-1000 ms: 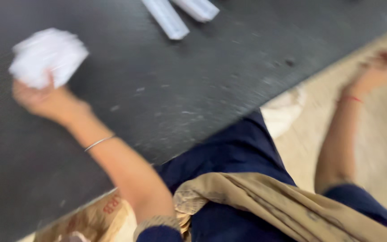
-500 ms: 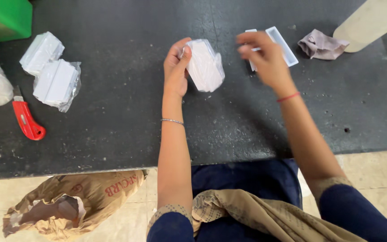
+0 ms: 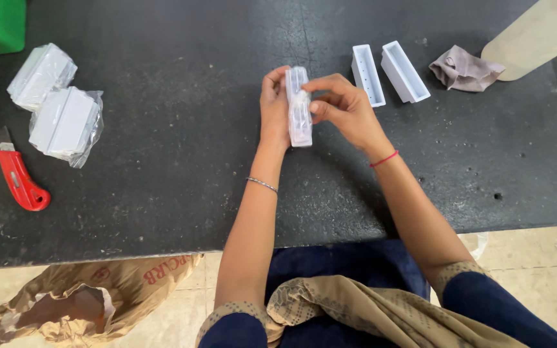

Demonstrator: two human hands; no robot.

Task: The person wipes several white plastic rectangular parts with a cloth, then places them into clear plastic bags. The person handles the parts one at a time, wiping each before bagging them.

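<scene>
A narrow white plastic box wrapped in clear film (image 3: 299, 106) stands on edge above the black table (image 3: 182, 161), gripped between both hands. The left hand (image 3: 273, 103) clasps its side, fingers closed around it; the right hand (image 3: 343, 106) pinches the wrapping at its upper end. Just right lie two open white rectangular trays (image 3: 388, 74) and a crumpled grey cloth (image 3: 464, 68). Far left rest two film-wrapped white boxes (image 3: 56, 106) and a red utility knife (image 3: 19, 182).

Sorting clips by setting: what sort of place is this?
Likely a small workshop packing bench: a dark work table, plastic-wrapped white plastic boxes, a red utility knife, and both hands gripping a wrapped white piece.
</scene>
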